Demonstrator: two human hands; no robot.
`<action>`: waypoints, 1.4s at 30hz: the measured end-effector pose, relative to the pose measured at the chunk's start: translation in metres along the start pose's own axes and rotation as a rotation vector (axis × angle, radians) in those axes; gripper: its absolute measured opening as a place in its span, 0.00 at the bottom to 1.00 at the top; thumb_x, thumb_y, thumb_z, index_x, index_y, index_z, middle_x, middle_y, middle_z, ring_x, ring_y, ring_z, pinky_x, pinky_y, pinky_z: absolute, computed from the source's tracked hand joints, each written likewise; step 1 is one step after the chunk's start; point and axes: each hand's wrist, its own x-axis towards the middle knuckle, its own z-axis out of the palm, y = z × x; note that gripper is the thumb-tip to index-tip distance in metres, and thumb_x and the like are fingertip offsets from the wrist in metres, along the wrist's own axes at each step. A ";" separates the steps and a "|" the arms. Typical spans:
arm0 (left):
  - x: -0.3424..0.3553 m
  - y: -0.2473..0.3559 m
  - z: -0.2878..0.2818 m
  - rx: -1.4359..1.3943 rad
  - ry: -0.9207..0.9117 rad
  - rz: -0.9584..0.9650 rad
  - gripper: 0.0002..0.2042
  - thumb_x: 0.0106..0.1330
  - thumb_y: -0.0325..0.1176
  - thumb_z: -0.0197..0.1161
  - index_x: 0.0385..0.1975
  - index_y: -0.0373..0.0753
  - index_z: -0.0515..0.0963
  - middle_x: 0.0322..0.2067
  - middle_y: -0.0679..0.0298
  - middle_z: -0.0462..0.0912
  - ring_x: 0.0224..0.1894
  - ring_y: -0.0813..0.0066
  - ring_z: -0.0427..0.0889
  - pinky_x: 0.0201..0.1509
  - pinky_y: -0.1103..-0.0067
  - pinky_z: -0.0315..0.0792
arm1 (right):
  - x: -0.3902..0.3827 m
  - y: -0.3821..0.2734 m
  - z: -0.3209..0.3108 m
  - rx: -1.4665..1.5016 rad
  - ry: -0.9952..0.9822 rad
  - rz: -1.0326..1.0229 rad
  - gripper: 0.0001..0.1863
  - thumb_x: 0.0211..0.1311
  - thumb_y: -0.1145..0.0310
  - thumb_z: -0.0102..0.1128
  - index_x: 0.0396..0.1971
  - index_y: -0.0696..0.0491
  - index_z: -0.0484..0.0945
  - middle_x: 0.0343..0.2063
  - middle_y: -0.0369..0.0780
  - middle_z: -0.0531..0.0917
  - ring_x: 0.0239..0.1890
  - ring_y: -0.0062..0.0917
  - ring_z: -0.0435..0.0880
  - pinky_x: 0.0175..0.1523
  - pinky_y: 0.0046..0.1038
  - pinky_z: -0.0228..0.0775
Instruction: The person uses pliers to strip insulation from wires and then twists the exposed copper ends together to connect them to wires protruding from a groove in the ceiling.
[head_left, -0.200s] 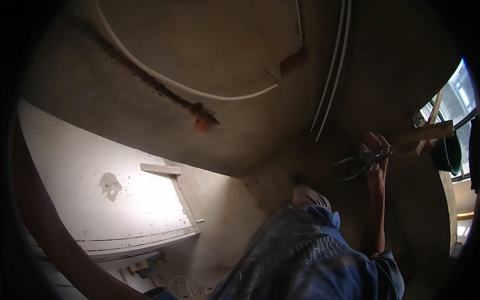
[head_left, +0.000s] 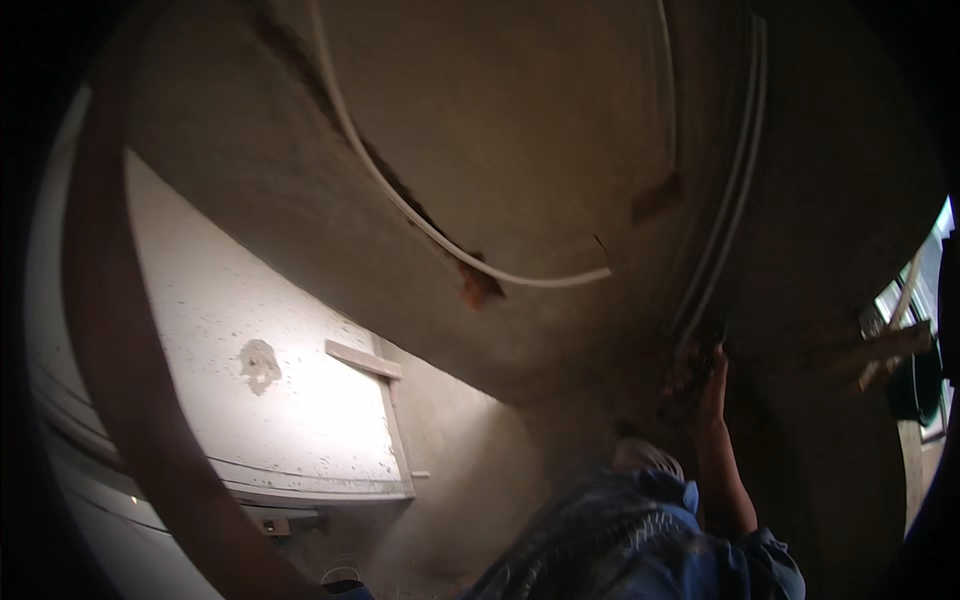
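My right hand (head_left: 708, 385) is raised in the shadow at the right of centre, just below the lower ends of two thin white pipes (head_left: 735, 200) that run side by side. It is closed on a pair of pliers, which blur and darkness nearly hide now; a moment earlier their two handles stuck out to the left. My left forearm (head_left: 160, 380) stretches up along the left rim, and its hand lies outside the picture. A longer white pipe (head_left: 385, 190) curves across the plastered surface (head_left: 520, 120), its free end at mid-picture.
A dark groove ends in a reddish broken patch (head_left: 478, 288) beside the curved pipe. A bright white panel (head_left: 300, 410) with a wood strip (head_left: 362, 358) lies lower left. At far right are a wooden beam (head_left: 895, 343), a dark green bucket (head_left: 915, 388) and a window.
The whole view has shifted, so the pipes and panel sit lower and further right. My right hand with the pliers has come left and down, close under the paired pipes. My left forearm reaches higher.
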 end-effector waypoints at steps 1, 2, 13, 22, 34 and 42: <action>0.005 -0.007 0.034 0.011 -0.065 -0.086 0.12 0.64 0.30 0.49 0.38 0.32 0.78 0.36 0.51 0.83 0.37 0.59 0.83 0.43 0.69 0.74 | 0.002 0.014 0.013 -0.083 0.077 0.138 0.23 0.62 0.42 0.53 0.37 0.48 0.71 0.21 0.34 0.72 0.22 0.25 0.74 0.31 0.31 0.71; 0.000 -0.002 0.012 -0.030 -0.057 -0.115 0.12 0.62 0.30 0.50 0.37 0.32 0.79 0.32 0.51 0.83 0.37 0.59 0.83 0.44 0.70 0.74 | 0.011 0.024 0.017 -0.179 0.037 0.322 0.19 0.62 0.45 0.55 0.35 0.47 0.71 0.20 0.33 0.72 0.19 0.23 0.73 0.26 0.29 0.70; 0.015 -0.014 -0.011 -0.084 0.029 -0.191 0.13 0.67 0.39 0.53 0.40 0.39 0.81 0.29 0.61 0.83 0.34 0.65 0.82 0.44 0.73 0.72 | 0.014 0.022 0.143 -1.868 -1.104 0.295 0.28 0.58 0.54 0.61 0.53 0.56 0.68 0.46 0.49 0.78 0.48 0.38 0.76 0.56 0.37 0.66; 0.020 -0.011 -0.008 -0.086 -0.058 -0.226 0.15 0.69 0.38 0.54 0.44 0.34 0.80 0.32 0.60 0.84 0.38 0.72 0.81 0.46 0.76 0.72 | 0.083 -0.077 0.369 -0.901 -0.924 -0.561 0.15 0.67 0.56 0.56 0.33 0.55 0.75 0.20 0.32 0.74 0.25 0.16 0.73 0.33 0.25 0.67; 0.026 -0.015 0.017 0.026 -0.076 -0.201 0.13 0.68 0.38 0.56 0.43 0.36 0.81 0.31 0.58 0.84 0.37 0.67 0.83 0.45 0.74 0.73 | 0.135 -0.160 0.549 -0.791 -1.004 -0.528 0.23 0.62 0.52 0.59 0.44 0.57 0.77 0.38 0.40 0.77 0.45 0.30 0.74 0.47 0.35 0.66; 0.026 -0.017 0.027 0.059 -0.087 -0.253 0.11 0.67 0.35 0.58 0.41 0.35 0.80 0.31 0.55 0.84 0.36 0.61 0.84 0.43 0.71 0.73 | 0.132 -0.182 0.568 -0.834 -0.956 -0.508 0.22 0.64 0.54 0.57 0.43 0.60 0.75 0.38 0.42 0.78 0.40 0.29 0.78 0.43 0.37 0.69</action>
